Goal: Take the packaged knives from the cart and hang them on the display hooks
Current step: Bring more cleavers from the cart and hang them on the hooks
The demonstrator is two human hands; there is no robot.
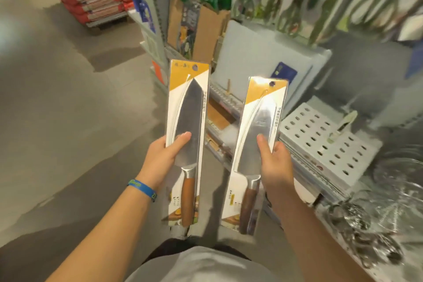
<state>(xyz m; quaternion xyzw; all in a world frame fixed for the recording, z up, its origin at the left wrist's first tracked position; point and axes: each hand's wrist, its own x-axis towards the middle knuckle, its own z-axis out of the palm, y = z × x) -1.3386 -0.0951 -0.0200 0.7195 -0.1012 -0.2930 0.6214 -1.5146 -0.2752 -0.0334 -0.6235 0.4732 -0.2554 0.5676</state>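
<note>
Left packaged knife (186, 142) stood upright off the cart, left hand (161, 158) gripped its edge, thumb across the blade, right packaged knife (257, 144) gripped likewise by right hand (275, 163), packages apart, blue wristband (143, 189) on left wrist, perforated white panel (320, 142) lay beside.

I note a blue wristband (142, 190) with green lettering on the left wrist. Light grey shirt (201, 265) observed, dark garment (160, 249) at its hem.

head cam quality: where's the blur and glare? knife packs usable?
Head view: the yellow-and-white carded knife pack in the left hand is fairly sharp; glare whitens the top edge and blade of the matching pack in the right hand; hanging metal utensils top right and wire strainers bottom right are smeared; small print unreadable.
</note>
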